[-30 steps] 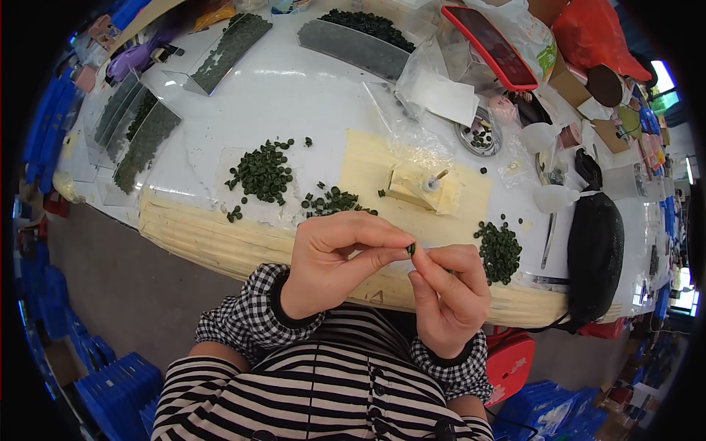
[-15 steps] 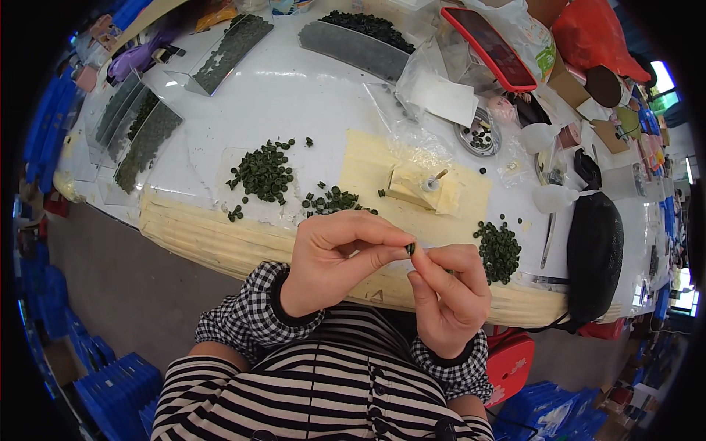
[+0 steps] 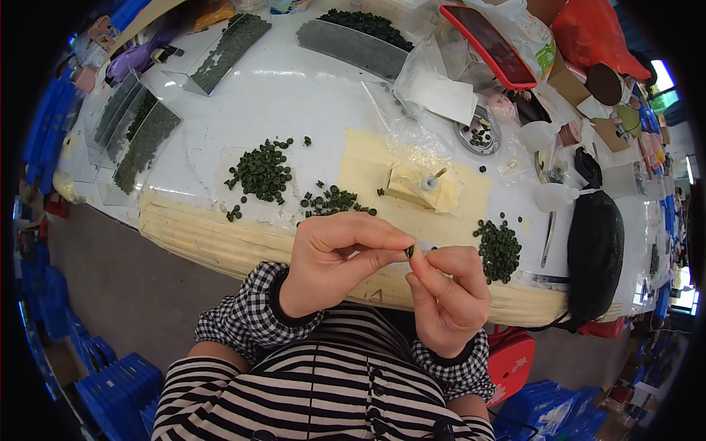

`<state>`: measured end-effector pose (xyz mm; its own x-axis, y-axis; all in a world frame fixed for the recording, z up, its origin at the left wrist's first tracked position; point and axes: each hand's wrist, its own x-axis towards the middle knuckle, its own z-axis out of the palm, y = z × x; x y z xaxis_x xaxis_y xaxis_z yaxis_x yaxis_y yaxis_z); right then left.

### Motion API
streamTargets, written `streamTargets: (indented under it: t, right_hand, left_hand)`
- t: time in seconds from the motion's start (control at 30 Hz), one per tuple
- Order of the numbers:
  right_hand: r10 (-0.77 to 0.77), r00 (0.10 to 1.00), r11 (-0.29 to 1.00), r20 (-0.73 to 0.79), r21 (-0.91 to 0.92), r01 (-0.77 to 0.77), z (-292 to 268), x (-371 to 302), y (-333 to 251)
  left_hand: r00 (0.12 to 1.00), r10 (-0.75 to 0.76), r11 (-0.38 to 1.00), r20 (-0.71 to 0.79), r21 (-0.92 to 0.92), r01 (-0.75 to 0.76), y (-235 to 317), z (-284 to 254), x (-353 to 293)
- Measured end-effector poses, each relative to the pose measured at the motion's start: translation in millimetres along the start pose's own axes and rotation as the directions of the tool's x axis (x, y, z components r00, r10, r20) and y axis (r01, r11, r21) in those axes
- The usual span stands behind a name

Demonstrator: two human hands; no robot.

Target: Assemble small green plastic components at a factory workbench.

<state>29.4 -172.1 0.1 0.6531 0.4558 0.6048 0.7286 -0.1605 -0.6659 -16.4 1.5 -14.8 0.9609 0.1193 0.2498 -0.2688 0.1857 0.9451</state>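
Pinches a green piece [image 3: 409, 252] in the left hand [image 3: 327, 257], touching it with the right hand [image 3: 452, 298], cannot tell whether clasping; faces white counter [image 3: 309, 110] ahead, blue plastic stacks [image 3: 118, 389] lower left, illegibly printed bag [image 3: 523, 33] beyond right

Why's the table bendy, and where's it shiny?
In the head view, the fisheye lens bends the table's front edge into a curve; in the head view, pale glare streaks the white tabletop, and the green piece in the left hand is too tiny for detail.

Gap between block [image 3: 409, 192] and right pile [image 3: 500, 252]
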Motion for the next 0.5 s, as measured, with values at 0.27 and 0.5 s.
streamTargets:
  t: [0.27, 0.5]
  right_hand:
    - [0.02, 1.0, 1.0, -0.019, 0.022, -0.019, 1.4, -1.3, -0.2]
    - [0.015, 0.999, 0.999, -0.051, 0.042, -0.013, 4.0, -1.6, 3.9]
  left_hand:
    - [1.0, -0.014, 1.0, -0.008, 0.004, 0.014, 2.8, 1.4, 0.3]
    - [0.997, -0.073, 0.996, -0.032, -0.06, 0.07, 6.5, 4.0, 0.2]
